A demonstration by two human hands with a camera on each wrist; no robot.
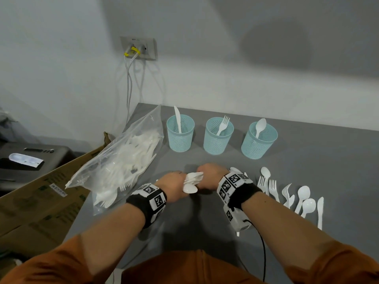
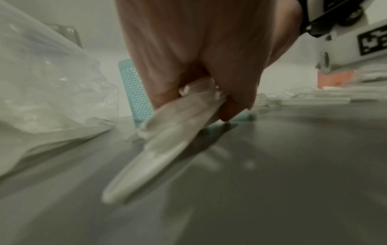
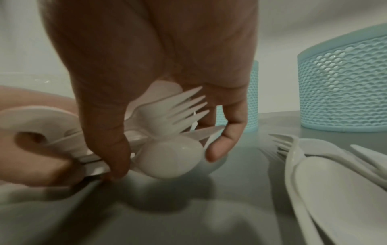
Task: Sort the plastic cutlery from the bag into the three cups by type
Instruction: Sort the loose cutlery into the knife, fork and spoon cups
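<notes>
My two hands meet over the middle of the grey table (image 1: 320, 160) around one bundle of white plastic cutlery (image 1: 191, 181). The left hand (image 1: 174, 184) grips the bundle's left end, which shows blurred (image 2: 167, 132) in the left wrist view. The right hand (image 1: 209, 176) curls thumb and fingers round its other end, where a fork, a spoon and a knife (image 3: 167, 132) show. Three teal mesh cups stand behind: the knife cup (image 1: 180, 134), the fork cup (image 1: 218, 136) and the spoon cup (image 1: 258, 140), each with one piece. The clear bag (image 1: 123, 158) of cutlery lies at the left.
Several loose forks, spoons and a knife (image 1: 287, 193) lie in a row on the table to the right of my right wrist. A cardboard box (image 1: 41, 201) sits off the table's left edge. Cables hang from a wall socket (image 1: 139, 48).
</notes>
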